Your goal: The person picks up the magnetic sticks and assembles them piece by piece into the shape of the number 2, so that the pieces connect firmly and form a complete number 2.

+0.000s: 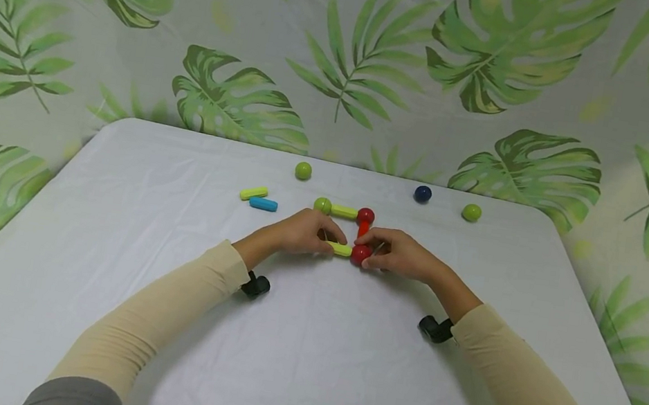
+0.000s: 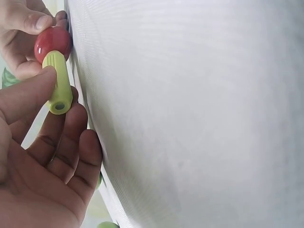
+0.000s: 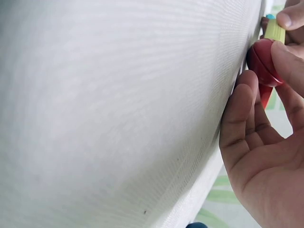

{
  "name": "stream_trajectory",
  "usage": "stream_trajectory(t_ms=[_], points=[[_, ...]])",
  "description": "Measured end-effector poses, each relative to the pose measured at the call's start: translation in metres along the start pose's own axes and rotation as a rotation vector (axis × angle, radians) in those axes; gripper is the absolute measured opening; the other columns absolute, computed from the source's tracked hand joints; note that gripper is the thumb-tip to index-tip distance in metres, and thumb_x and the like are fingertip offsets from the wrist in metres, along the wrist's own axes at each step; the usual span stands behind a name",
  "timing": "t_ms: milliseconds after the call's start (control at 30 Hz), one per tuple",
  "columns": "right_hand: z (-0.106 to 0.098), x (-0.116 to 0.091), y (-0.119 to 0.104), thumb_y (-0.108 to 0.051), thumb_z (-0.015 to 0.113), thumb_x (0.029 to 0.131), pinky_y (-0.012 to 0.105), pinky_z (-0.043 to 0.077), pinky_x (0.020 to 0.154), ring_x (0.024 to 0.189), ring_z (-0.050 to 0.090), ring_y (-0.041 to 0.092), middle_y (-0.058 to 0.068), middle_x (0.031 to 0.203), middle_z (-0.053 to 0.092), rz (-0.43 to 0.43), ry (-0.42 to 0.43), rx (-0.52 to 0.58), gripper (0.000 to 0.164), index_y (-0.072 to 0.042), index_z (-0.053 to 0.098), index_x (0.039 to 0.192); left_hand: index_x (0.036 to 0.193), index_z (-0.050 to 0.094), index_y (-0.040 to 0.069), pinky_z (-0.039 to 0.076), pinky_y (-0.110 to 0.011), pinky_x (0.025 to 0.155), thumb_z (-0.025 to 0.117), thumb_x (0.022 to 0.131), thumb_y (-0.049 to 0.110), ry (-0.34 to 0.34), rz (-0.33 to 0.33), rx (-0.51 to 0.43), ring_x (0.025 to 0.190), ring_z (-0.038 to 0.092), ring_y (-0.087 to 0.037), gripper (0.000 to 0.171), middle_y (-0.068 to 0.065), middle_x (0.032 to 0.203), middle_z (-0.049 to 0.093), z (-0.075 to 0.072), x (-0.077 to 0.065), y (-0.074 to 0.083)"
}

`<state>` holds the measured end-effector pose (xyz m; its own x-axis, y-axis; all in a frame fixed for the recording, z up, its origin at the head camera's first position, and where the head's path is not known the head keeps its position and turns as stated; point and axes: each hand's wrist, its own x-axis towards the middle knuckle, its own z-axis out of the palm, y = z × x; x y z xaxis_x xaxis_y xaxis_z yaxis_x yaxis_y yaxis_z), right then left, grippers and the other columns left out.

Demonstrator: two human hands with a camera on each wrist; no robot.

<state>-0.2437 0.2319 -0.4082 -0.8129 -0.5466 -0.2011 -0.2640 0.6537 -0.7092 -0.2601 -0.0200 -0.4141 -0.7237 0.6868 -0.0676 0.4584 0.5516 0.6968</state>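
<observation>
My left hand (image 1: 301, 232) pinches a yellow-green rod (image 2: 58, 85) between thumb and fingers. One end of that rod meets a red ball (image 1: 360, 255); its other end, with a dark round tip, points toward my left palm. My right hand (image 1: 401, 254) grips the same red ball (image 3: 262, 59) from the right. From this ball a red rod (image 1: 363, 231) runs back to a second red ball (image 1: 365, 215). Another yellow-green rod (image 1: 344, 212) extends left from there to a green ball (image 1: 323, 205). Fingers partly cover the near rod and ball in the head view.
Left of the joined pieces lie a loose yellow-green rod (image 1: 254, 193) and a blue rod (image 1: 263, 204). Toward the table's back edge are a green ball (image 1: 303, 171), a dark blue ball (image 1: 423, 194) and another green ball (image 1: 471, 212). Leaf-patterned cloth (image 1: 371, 139) hangs behind.
</observation>
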Motion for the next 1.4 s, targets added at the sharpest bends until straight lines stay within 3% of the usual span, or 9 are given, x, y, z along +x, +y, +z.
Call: stream_trajectory(t_ms=[233, 367, 533, 633, 833, 1100, 1400], points=[[-0.002, -0.002, 0.0, -0.012, 0.073, 0.089, 0.029, 0.05, 0.08, 0.095, 0.057, 0.022, 0.011, 0.116, 0.065, -0.002, 0.014, -0.014, 0.036, -0.012, 0.065, 0.124, 0.119, 0.073, 0.015, 0.054, -0.027, 0.089, 0.07, 0.091, 0.015, -0.005, 0.003, 0.02, 0.102, 0.063, -0.017, 0.028, -0.001, 0.116, 0.073, -0.002, 0.002, 0.002], [-0.003, -0.003, 0.0, -0.012, 0.073, 0.089, 0.029, 0.05, 0.08, 0.095, 0.056, 0.023, 0.011, 0.118, 0.064, 0.006, 0.011, -0.012, 0.036, -0.012, 0.065, 0.124, 0.119, 0.073, 0.013, 0.055, -0.029, 0.088, 0.068, 0.092, 0.015, 0.0, -0.011, 0.021, 0.104, 0.066, -0.019, 0.028, -0.004, 0.115, 0.073, -0.012, 0.001, 0.003], [-0.003, -0.003, 0.003, -0.014, 0.073, 0.09, 0.028, 0.05, 0.08, 0.097, 0.056, 0.023, 0.012, 0.119, 0.062, 0.022, 0.002, -0.007, 0.037, -0.012, 0.065, 0.125, 0.119, 0.072, 0.01, 0.055, -0.034, 0.089, 0.067, 0.094, 0.016, 0.096, -0.034, 0.044, 0.107, 0.066, -0.024, 0.027, -0.007, 0.118, 0.072, -0.038, -0.002, 0.003], [-0.003, -0.003, 0.004, -0.015, 0.073, 0.09, 0.028, 0.05, 0.081, 0.098, 0.055, 0.023, 0.012, 0.119, 0.062, 0.034, -0.001, -0.006, 0.037, -0.013, 0.065, 0.126, 0.12, 0.072, 0.01, 0.053, -0.036, 0.089, 0.066, 0.095, 0.017, 0.173, -0.08, 0.064, 0.106, 0.064, -0.025, 0.027, -0.008, 0.121, 0.071, -0.055, -0.001, -0.001], [-0.003, -0.004, 0.003, -0.014, 0.073, 0.089, 0.029, 0.05, 0.08, 0.098, 0.055, 0.024, 0.011, 0.119, 0.061, 0.043, 0.005, -0.004, 0.038, -0.014, 0.064, 0.126, 0.125, 0.068, 0.009, 0.053, -0.041, 0.092, 0.061, 0.097, 0.015, 0.276, -0.176, 0.086, 0.113, 0.061, -0.029, 0.03, -0.011, 0.13, 0.066, -0.079, 0.003, -0.012], [0.0, -0.002, 0.002, -0.013, 0.072, 0.09, 0.028, 0.051, 0.077, 0.095, 0.056, 0.023, 0.012, 0.117, 0.061, 0.034, 0.007, -0.003, 0.037, -0.014, 0.064, 0.126, 0.129, 0.066, 0.011, 0.049, -0.046, 0.102, 0.057, 0.098, 0.014, 0.357, -0.319, 0.158, 0.125, 0.055, -0.031, 0.033, -0.01, 0.14, 0.058, -0.091, 0.004, -0.037], [0.002, 0.0, 0.001, -0.014, 0.073, 0.089, 0.028, 0.05, 0.081, 0.099, 0.056, 0.023, 0.01, 0.12, 0.062, 0.03, 0.005, -0.009, 0.036, -0.014, 0.065, 0.124, 0.129, 0.065, 0.01, 0.048, -0.048, 0.102, 0.055, 0.098, 0.014, 0.41, -0.368, 0.16, 0.122, 0.057, -0.032, 0.033, -0.012, 0.136, 0.061, -0.1, -0.001, -0.058]])
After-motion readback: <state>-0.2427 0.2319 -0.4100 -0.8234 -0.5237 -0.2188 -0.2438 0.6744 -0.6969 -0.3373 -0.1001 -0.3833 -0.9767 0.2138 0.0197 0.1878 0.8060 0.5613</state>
